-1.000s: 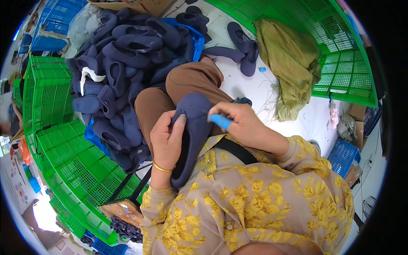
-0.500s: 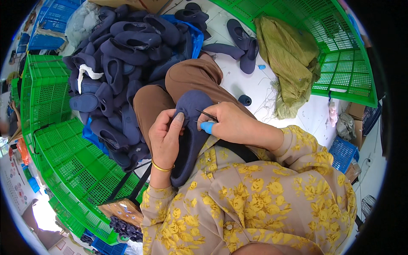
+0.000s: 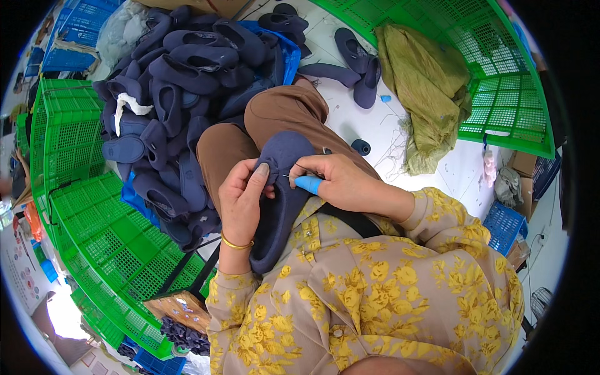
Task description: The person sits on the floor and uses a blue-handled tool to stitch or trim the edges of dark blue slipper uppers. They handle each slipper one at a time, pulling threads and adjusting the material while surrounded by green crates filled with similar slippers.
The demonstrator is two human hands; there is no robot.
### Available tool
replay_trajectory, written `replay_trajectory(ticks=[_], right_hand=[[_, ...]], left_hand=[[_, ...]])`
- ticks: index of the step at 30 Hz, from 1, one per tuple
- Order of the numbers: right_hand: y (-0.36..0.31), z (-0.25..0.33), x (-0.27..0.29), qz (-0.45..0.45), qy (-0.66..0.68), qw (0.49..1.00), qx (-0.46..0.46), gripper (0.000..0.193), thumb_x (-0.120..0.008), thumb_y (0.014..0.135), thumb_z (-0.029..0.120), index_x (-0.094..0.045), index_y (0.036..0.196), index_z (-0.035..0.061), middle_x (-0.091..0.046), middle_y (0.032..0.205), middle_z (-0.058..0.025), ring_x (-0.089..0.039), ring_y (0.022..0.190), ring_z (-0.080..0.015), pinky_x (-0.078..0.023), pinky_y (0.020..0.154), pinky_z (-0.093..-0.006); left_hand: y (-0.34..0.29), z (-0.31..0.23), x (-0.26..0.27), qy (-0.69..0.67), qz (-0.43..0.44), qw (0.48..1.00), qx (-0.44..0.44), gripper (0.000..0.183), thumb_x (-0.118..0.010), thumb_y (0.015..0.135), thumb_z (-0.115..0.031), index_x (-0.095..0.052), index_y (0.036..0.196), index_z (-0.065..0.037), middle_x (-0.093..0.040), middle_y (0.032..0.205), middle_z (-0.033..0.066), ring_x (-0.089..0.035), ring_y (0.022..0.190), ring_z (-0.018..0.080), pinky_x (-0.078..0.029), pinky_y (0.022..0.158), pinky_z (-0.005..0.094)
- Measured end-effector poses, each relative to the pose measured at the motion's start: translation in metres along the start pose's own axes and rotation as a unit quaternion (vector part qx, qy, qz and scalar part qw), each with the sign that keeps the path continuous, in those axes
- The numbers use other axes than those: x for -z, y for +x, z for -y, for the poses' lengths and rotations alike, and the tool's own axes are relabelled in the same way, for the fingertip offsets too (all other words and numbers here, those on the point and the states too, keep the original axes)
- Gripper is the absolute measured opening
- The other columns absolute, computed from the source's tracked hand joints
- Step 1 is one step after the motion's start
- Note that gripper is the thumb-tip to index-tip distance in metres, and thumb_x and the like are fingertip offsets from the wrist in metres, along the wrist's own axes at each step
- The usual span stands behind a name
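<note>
A navy fabric slipper (image 3: pixel 279 212) lies on my lap, toe pointing away from me. My left hand (image 3: pixel 242 194) is closed on its upper, the thumb pressing the fabric near the opening. At the slipper's right edge my right hand (image 3: pixel 331 181) is closed in a pinch, with a blue wrap (image 3: pixel 308 184) round one finger. A thin, shiny needle (image 3: pixel 285 176) shows between its fingertips and the slipper; its far end is hidden. Above the right knuckles a small dark piece (image 3: pixel 326 151) pokes out, too little of it visible to name.
A heap of navy slippers (image 3: pixel 194 62) rises at the left, beside green perforated crates (image 3: pixel 94 206). Ahead on the white floor are loose slippers (image 3: pixel 359 59), a dark thread spool (image 3: pixel 360 147) and loose threads. An olive cloth (image 3: pixel 422 87) lies against another green crate (image 3: pixel 506 81).
The dark pointed snips that stuck out leftward from my right hand no longer show there; a small dark piece now shows above the knuckles. My left hand stays on the slipper.
</note>
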State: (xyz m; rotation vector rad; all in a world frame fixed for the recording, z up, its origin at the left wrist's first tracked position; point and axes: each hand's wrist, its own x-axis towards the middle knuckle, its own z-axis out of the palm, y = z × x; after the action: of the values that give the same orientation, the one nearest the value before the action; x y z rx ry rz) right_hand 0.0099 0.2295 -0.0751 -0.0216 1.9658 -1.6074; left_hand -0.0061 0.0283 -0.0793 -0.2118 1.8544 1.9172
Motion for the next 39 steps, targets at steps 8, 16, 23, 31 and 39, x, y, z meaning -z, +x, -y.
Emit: replay_trajectory(ticks=[8, 16, 23, 31, 39], right_hand=[[0.001, -0.020, -0.014, -0.062, -0.024, 0.997, 0.045, 0.012, -0.057, 0.090, 0.010, -0.062, 0.101, 0.0089, -0.064, 0.083, -0.0143, -0.061, 0.073, -0.0321, -0.047, 0.066, -0.0360], [-0.004, -0.010, -0.015, -0.079, -0.045, 0.995, 0.047, 0.016, -0.056, 0.089, 0.007, -0.063, 0.103, 0.0089, -0.066, 0.088, -0.0169, -0.064, 0.078, -0.0359, -0.048, 0.068, -0.0403], [-0.005, -0.016, -0.023, -0.104, -0.079, 0.990, 0.049, 0.026, -0.052, 0.081, -0.005, -0.047, 0.106, 0.0011, -0.063, 0.086, -0.0253, -0.062, 0.083, -0.0446, -0.048, 0.073, -0.0490], [-0.001, -0.013, -0.033, -0.132, -0.058, 0.989, 0.045, 0.026, -0.051, 0.088, -0.002, -0.041, 0.111, 0.0045, -0.064, 0.084, -0.0212, -0.066, 0.078, -0.0381, -0.050, 0.066, -0.0423], [0.011, 0.000, -0.024, -0.092, -0.214, 0.962, 0.143, 0.023, -0.056, 0.091, 0.009, -0.043, 0.109, 0.0072, -0.064, 0.079, -0.0210, -0.063, 0.070, -0.0420, -0.047, 0.058, -0.0490]], left_hand=[[0.003, 0.010, 0.005, -0.125, 0.048, 0.987, 0.094, 0.014, -0.058, 0.098, -0.012, -0.063, 0.102, 0.000, -0.064, 0.082, 0.0037, -0.060, 0.068, 0.0089, -0.052, 0.063, 0.0236], [0.004, 0.013, 0.003, -0.155, 0.047, 0.980, 0.118, 0.013, -0.057, 0.098, -0.011, -0.063, 0.101, 0.000, -0.064, 0.081, 0.0051, -0.060, 0.066, 0.0107, -0.053, 0.062, 0.0257], [0.004, 0.012, 0.003, -0.179, 0.051, 0.974, 0.127, 0.013, -0.055, 0.098, -0.010, -0.062, 0.099, 0.000, -0.064, 0.081, 0.0056, -0.060, 0.066, 0.0115, -0.053, 0.061, 0.0264], [0.001, 0.011, -0.001, -0.153, 0.043, 0.979, 0.126, 0.013, -0.056, 0.098, -0.010, -0.063, 0.099, 0.001, -0.065, 0.081, 0.0055, -0.061, 0.066, 0.0110, -0.054, 0.061, 0.0252], [-0.003, 0.015, 0.001, -0.126, 0.069, 0.984, 0.105, 0.014, -0.052, 0.098, -0.008, -0.062, 0.102, 0.002, -0.065, 0.086, 0.0061, -0.062, 0.071, 0.0122, -0.055, 0.068, 0.0269]])
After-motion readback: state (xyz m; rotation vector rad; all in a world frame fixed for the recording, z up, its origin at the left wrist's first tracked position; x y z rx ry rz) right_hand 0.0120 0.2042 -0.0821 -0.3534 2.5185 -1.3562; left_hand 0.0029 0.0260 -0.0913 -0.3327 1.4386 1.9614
